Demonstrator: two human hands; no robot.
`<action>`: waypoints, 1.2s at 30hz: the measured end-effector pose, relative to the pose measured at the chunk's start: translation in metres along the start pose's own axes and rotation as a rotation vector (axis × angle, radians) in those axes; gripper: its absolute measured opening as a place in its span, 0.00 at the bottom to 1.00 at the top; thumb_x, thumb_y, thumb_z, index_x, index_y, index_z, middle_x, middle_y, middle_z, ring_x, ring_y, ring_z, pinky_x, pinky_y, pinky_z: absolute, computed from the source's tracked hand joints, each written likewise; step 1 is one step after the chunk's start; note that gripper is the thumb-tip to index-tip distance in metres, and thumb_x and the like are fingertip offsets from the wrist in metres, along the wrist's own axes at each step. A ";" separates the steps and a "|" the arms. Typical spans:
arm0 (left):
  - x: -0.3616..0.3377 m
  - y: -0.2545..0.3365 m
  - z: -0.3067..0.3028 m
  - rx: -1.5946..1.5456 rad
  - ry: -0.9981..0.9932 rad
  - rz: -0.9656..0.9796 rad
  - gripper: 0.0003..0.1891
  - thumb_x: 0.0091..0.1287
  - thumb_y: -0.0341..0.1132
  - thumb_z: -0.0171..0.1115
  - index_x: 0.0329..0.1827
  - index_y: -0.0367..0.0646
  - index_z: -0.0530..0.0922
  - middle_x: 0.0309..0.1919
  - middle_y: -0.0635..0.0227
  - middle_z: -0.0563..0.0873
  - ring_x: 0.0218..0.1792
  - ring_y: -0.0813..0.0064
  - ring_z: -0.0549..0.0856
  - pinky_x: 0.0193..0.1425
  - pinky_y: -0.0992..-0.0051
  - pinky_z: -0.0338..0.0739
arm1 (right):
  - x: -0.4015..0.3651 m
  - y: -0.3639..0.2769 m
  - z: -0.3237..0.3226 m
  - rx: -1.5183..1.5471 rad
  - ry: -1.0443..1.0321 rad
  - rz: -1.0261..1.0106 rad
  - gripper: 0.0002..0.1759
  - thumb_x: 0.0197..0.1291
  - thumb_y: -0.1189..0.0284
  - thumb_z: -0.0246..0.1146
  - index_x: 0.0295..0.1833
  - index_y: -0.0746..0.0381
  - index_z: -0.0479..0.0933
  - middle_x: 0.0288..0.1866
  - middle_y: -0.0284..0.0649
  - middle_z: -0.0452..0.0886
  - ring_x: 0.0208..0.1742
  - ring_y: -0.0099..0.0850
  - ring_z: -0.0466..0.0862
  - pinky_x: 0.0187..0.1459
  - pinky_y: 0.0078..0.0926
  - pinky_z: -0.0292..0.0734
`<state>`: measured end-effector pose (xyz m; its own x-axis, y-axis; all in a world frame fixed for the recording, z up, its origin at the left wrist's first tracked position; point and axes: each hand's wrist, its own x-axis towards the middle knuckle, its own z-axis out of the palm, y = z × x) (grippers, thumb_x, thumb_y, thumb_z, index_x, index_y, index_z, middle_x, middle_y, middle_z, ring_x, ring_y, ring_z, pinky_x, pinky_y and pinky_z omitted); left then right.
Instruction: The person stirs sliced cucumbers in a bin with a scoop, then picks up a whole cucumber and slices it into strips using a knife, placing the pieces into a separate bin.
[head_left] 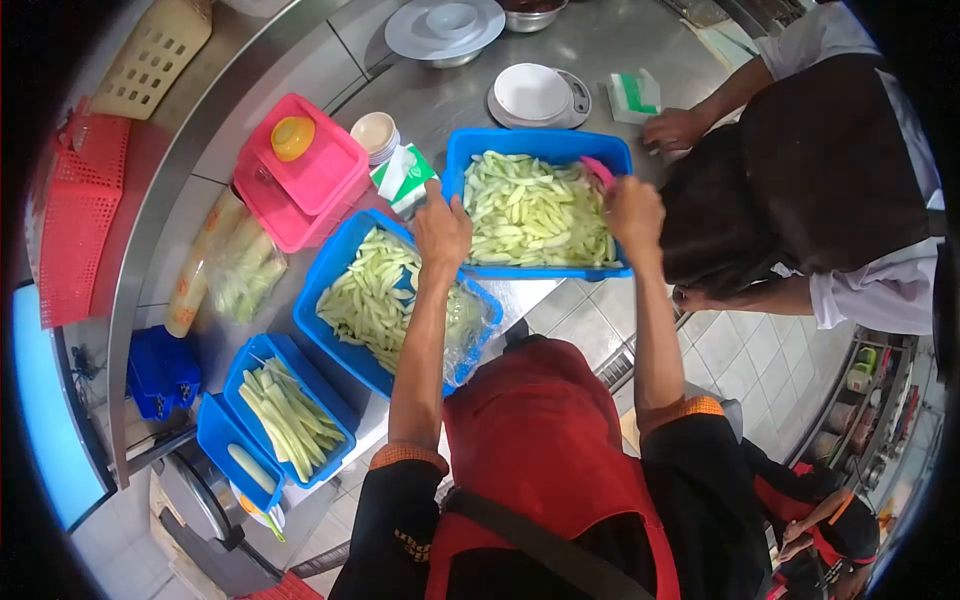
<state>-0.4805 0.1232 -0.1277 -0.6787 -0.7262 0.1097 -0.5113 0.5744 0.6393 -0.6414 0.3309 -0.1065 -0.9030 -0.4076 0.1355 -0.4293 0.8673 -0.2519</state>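
Cut pale green vegetable strips [530, 215] fill a blue bin [540, 145] on the steel counter. At its left rim is my left hand [442, 232], thumb on the inner side and fingers outside, gripping the wall. My right hand [636, 215] is closed at the bin's right side, on a pink plastic tool [597, 170] that reaches into the strips; the rest of the tool is hidden. Beside my left forearm, a second blue bin [330, 262] holds more strips under clear plastic. A green-and-white packet [403, 176] lies close to my left fingers.
A kitchen scale [570, 100] and stacked bowls [374, 135] stand behind the bins. Pink tubs [300, 160], bagged vegetables [240, 275] and blue trays with longer pieces [285, 410] are at left. On the right, a co-worker in a dark apron [840, 170] stands close.
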 end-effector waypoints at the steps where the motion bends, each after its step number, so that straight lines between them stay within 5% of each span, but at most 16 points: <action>1: -0.003 0.002 0.002 -0.021 -0.040 -0.041 0.16 0.70 0.33 0.57 0.54 0.32 0.68 0.33 0.36 0.84 0.39 0.34 0.83 0.46 0.43 0.74 | -0.007 -0.003 0.016 0.058 0.032 -0.046 0.06 0.55 0.71 0.66 0.33 0.62 0.84 0.32 0.55 0.84 0.39 0.52 0.86 0.40 0.50 0.82; 6: -0.021 0.008 0.010 -0.152 -0.168 -0.145 0.20 0.70 0.32 0.55 0.56 0.26 0.62 0.36 0.32 0.84 0.42 0.32 0.83 0.50 0.43 0.73 | -0.021 -0.027 -0.013 0.253 -0.020 -0.216 0.06 0.57 0.69 0.66 0.36 0.58 0.85 0.32 0.54 0.84 0.39 0.51 0.85 0.43 0.50 0.81; 10: -0.023 0.005 0.010 -0.254 -0.250 -0.242 0.20 0.70 0.31 0.53 0.55 0.24 0.60 0.35 0.34 0.84 0.43 0.32 0.83 0.52 0.46 0.74 | -0.001 -0.002 -0.037 -0.052 0.088 -0.011 0.08 0.54 0.71 0.65 0.31 0.66 0.82 0.30 0.55 0.84 0.35 0.54 0.86 0.37 0.50 0.83; 14: -0.025 0.016 -0.012 -0.489 -0.435 -0.429 0.20 0.70 0.31 0.51 0.59 0.28 0.60 0.38 0.44 0.84 0.42 0.53 0.88 0.35 0.60 0.85 | -0.005 0.018 0.043 0.089 0.177 -0.228 0.08 0.55 0.71 0.64 0.37 0.65 0.82 0.31 0.60 0.83 0.37 0.55 0.86 0.35 0.51 0.82; 17: -0.031 -0.001 -0.005 -0.587 -0.460 -0.431 0.24 0.73 0.34 0.54 0.65 0.33 0.56 0.50 0.47 0.79 0.34 0.61 0.88 0.28 0.65 0.88 | -0.019 -0.016 0.011 0.212 0.034 -0.210 0.07 0.55 0.72 0.64 0.34 0.65 0.82 0.30 0.59 0.83 0.36 0.57 0.86 0.38 0.53 0.82; 20: -0.037 0.015 -0.021 -0.758 -0.498 -0.526 0.29 0.73 0.38 0.56 0.68 0.35 0.54 0.50 0.46 0.79 0.38 0.58 0.87 0.32 0.64 0.88 | -0.004 -0.007 -0.019 0.064 0.049 -0.110 0.06 0.55 0.72 0.64 0.32 0.65 0.82 0.29 0.58 0.83 0.36 0.58 0.85 0.41 0.54 0.81; 23: -0.041 0.028 -0.031 -0.866 -0.563 -0.670 0.31 0.71 0.42 0.59 0.69 0.38 0.55 0.53 0.45 0.78 0.42 0.55 0.87 0.36 0.58 0.88 | 0.026 0.014 0.022 -0.046 0.059 -0.050 0.05 0.56 0.71 0.65 0.37 0.60 0.84 0.32 0.54 0.84 0.37 0.54 0.85 0.43 0.52 0.80; 28: -0.066 0.018 0.000 -1.047 -0.631 -0.759 0.32 0.69 0.48 0.63 0.68 0.43 0.60 0.58 0.44 0.76 0.46 0.47 0.86 0.43 0.49 0.85 | -0.011 -0.012 0.011 0.074 0.098 -0.294 0.06 0.57 0.71 0.65 0.37 0.60 0.86 0.26 0.50 0.84 0.31 0.52 0.86 0.38 0.50 0.81; 32: -0.084 0.029 0.004 -1.152 -0.605 -0.842 0.33 0.67 0.49 0.65 0.66 0.41 0.59 0.57 0.44 0.75 0.50 0.44 0.84 0.46 0.45 0.84 | -0.008 0.008 -0.049 0.046 -0.001 -0.037 0.06 0.56 0.70 0.67 0.33 0.61 0.85 0.33 0.59 0.83 0.37 0.53 0.86 0.39 0.52 0.81; 36: -0.092 0.039 0.008 -1.224 -0.556 -0.857 0.33 0.69 0.49 0.63 0.65 0.41 0.57 0.57 0.45 0.73 0.52 0.43 0.83 0.49 0.43 0.83 | -0.014 0.046 0.000 0.061 0.028 -0.065 0.06 0.55 0.71 0.67 0.35 0.61 0.85 0.37 0.56 0.85 0.39 0.51 0.86 0.42 0.50 0.81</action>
<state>-0.4422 0.2150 -0.1191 -0.6655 -0.2813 -0.6913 -0.2985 -0.7487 0.5919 -0.6481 0.3767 -0.1204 -0.8731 -0.4533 0.1797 -0.4875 0.8200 -0.2998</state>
